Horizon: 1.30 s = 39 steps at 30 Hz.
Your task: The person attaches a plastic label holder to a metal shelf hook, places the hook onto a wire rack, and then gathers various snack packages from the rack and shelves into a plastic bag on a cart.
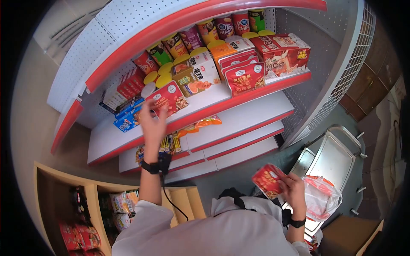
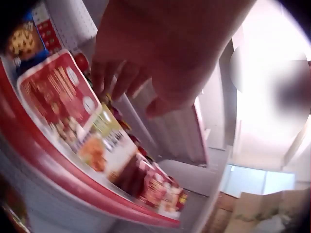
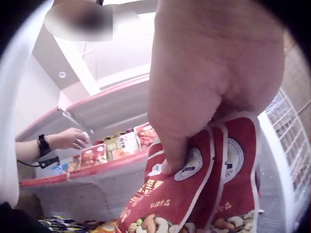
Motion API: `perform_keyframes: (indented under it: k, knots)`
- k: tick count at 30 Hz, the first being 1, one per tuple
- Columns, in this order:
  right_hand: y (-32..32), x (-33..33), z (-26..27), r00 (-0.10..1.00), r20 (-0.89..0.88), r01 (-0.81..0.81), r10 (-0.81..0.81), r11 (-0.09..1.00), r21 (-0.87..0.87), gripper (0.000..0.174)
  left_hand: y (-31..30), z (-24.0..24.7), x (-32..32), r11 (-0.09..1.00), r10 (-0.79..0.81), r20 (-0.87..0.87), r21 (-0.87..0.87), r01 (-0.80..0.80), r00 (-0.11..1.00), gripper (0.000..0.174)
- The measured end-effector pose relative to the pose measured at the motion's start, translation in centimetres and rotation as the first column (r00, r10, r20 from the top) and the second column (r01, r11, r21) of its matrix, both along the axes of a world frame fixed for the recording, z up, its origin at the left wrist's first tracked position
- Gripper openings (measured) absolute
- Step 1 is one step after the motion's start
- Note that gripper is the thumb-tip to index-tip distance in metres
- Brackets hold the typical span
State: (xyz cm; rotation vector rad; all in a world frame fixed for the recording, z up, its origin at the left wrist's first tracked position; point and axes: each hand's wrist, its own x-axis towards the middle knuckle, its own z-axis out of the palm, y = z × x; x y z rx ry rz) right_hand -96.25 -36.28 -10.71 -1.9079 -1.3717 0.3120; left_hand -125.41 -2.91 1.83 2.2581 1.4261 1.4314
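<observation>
In the head view the left hand (image 1: pixel 153 121) is at the front of the top shelf, beside a red nut pouch (image 1: pixel 167 99) that stands there. The left wrist view shows the left hand (image 2: pixel 150 63) with bent, spread fingers above and behind that pouch (image 2: pixel 60 92), a gap between them. Lower right in the head view, the right hand (image 1: pixel 292 190) holds red nut pouches (image 1: pixel 268 180) away from the shelf. Seen from the right wrist, the right hand (image 3: pixel 204 82) pinches several such pouches (image 3: pixel 194 189) by their upper part, thumb on the front one.
Along the top shelf (image 1: pixel 209 97) stand snack boxes (image 1: pixel 198 79), more red pouches (image 1: pixel 245 79), a large red box (image 1: pixel 282 55) and chip cans behind. A metal cart (image 1: pixel 335 158) with a plastic bag (image 1: pixel 320 198) is at right; a wooden shelf unit (image 1: pixel 92 187) at lower left.
</observation>
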Motion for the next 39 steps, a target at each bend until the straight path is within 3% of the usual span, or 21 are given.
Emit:
perform_keyframes:
  k: [2,6,11,12,14,16,17,18,20,22,23,24,25,26,27,29,30,33,34,36,39]
  knots:
    - [-2.5,-0.5,-0.8,0.994,-0.001,0.111,-0.111,0.99,-0.085,0.009,3.9,-1.0,-3.2,0.973,0.214,-0.037,-0.076,-0.217,0.976,0.048]
    - [-6.1,-2.4,-2.1,0.982,0.096,0.183,-0.165,0.959,-0.217,0.007,7.3,-4.0,-4.2,0.983,0.134,0.076,-0.138,-0.123,0.988,0.053]
    - [-7.4,-5.0,-1.3,0.967,0.014,0.252,-0.254,0.951,-0.179,0.009,7.8,-5.3,-4.1,0.989,0.032,0.253,-0.151,0.007,0.967,0.046]
    - [-7.6,-5.0,-1.5,0.964,0.012,0.264,-0.266,0.948,-0.175,0.009,7.4,-5.2,-4.2,0.989,0.018,0.252,-0.146,0.019,0.967,0.046]
    - [-7.8,-4.5,-2.4,0.976,0.054,0.216,-0.209,0.954,-0.208,0.009,5.6,-4.6,-4.1,0.971,-0.152,0.504,-0.082,0.223,0.85,0.033]
    - [-8.0,-4.0,-2.2,0.978,0.1,0.201,-0.181,0.947,-0.25,0.015,2.8,-3.0,-5.0,0.997,-0.036,0.268,-0.05,0.051,0.963,0.018]
    - [-8.5,-3.2,-2.8,0.982,0.123,0.173,-0.146,0.954,-0.244,0.018,0.7,-2.6,-4.6,0.992,-0.093,0.449,-0.034,0.121,0.889,0.02]
    - [-8.9,-2.9,-2.3,0.987,0.074,0.156,-0.145,0.969,-0.192,0.017,-1.9,-1.7,-4.6,0.967,-0.151,0.486,-0.106,0.229,0.861,0.024]
    - [-9.7,-1.9,-2.0,0.981,-0.116,0.141,-0.158,0.98,-0.14,0.014,-4.8,-3.1,-4.7,0.824,-0.297,0.734,-0.127,0.552,0.611,0.031]
    - [-12.1,0.0,-5.0,0.953,-0.252,0.142,-0.171,0.981,-0.13,0.02,-8.7,-5.4,-3.1,0.439,-0.325,0.903,-0.119,0.891,0.28,0.041]
    - [-13.5,0.8,-6.7,0.877,-0.418,0.2,-0.237,0.971,-0.131,0.024,-9.3,-9.0,-2.6,0.284,-0.201,0.957,-0.147,0.947,0.209,0.051]
    - [-15.2,1.9,-7.6,0.829,-0.469,0.261,-0.306,0.952,-0.16,0.025,-7.6,-16.5,-4.2,0.156,-0.078,0.958,-0.263,0.952,0.277,0.055]
    - [-16.9,3.1,-8.1,0.724,-0.543,0.381,-0.426,0.903,-0.2,0.026,-11.8,-16.4,0.9,0.066,-0.08,0.952,-0.289,0.955,0.294,0.053]
    - [-18.5,4.4,-8.7,0.596,-0.61,0.484,-0.522,0.84,-0.246,0.026,-15.6,-17.5,4.7,0.065,-0.037,0.901,-0.429,0.901,0.432,0.047]
    - [-20.8,6.2,-9.8,0.451,-0.692,0.546,-0.564,0.788,-0.286,0.023,-18.1,-19.6,7.2,-0.07,-0.093,0.846,-0.531,0.844,0.525,0.041]
    - [-23.9,9.5,-12.6,0.196,-0.782,0.703,-0.591,0.64,-0.308,0.019,-23.5,-24.3,11.4,-0.101,-0.232,0.688,-0.72,0.686,0.688,0.036]
    - [-25.6,11.1,-15.5,0.093,-0.831,0.766,-0.548,0.572,-0.291,0.018,-25.9,-27.4,13.1,-0.143,-0.234,0.699,-0.712,0.687,0.676,0.033]
    - [-29.9,15.1,-24.2,0.019,-0.785,0.736,-0.619,0.54,-0.408,0.023,-32.8,-29.2,19.6,-0.286,-0.054,0.743,-0.652,0.702,0.667,0.03]
    - [-32.7,17.1,-30.6,-0.082,-0.765,0.611,-0.639,0.575,-0.545,0.026,-34.7,-29.7,21.6,-0.311,0.023,0.752,-0.621,0.72,0.659,0.028]
    - [-32.0,17.2,-31.0,-0.247,-0.795,0.563,-0.555,0.586,-0.584,0.025,-37.5,-32.1,24.3,-0.345,0.109,0.71,-0.63,0.696,0.696,0.026]
    - [-30.7,18.5,-33.6,-0.153,-0.84,0.447,-0.521,0.721,-0.529,0.022,-40.6,-32.9,27.3,-0.341,0.145,0.634,-0.689,0.64,0.76,0.029]
